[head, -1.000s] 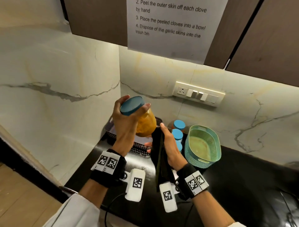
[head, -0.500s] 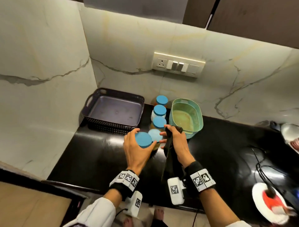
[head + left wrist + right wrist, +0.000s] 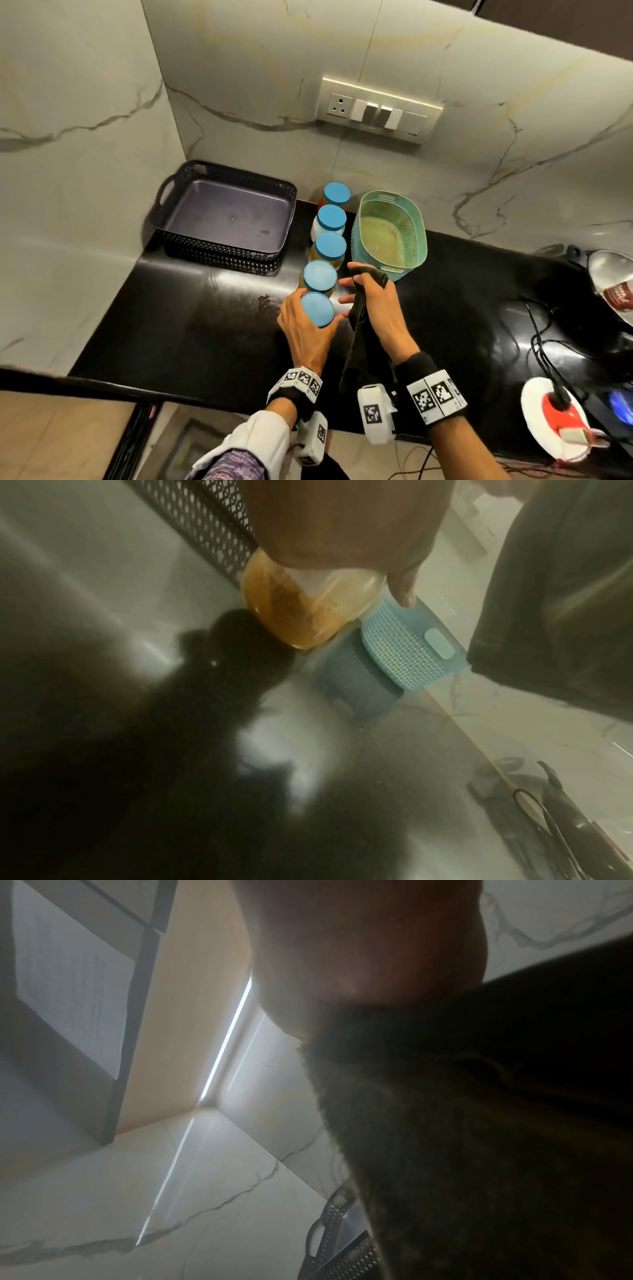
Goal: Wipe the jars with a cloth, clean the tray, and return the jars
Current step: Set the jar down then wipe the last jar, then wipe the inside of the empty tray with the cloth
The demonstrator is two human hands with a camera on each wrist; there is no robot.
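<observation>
L hand (image 3: pixel 306 334) grips the blue lid of a jar (image 3: pixel 317 309) w/ orange contents, at the near end of a jar row on the counter (image 3: pixel 178 318). R hand (image 3: pixel 375 308), at 3 o'clock of it, clutches a dark cloth (image 3: pixel 356 346) hanging down. Tray (image 3: pixel 224 219) sits at 11 o'clock of the row, green basket (image 3: pixel 390 233) at 1 o'clock.
</observation>
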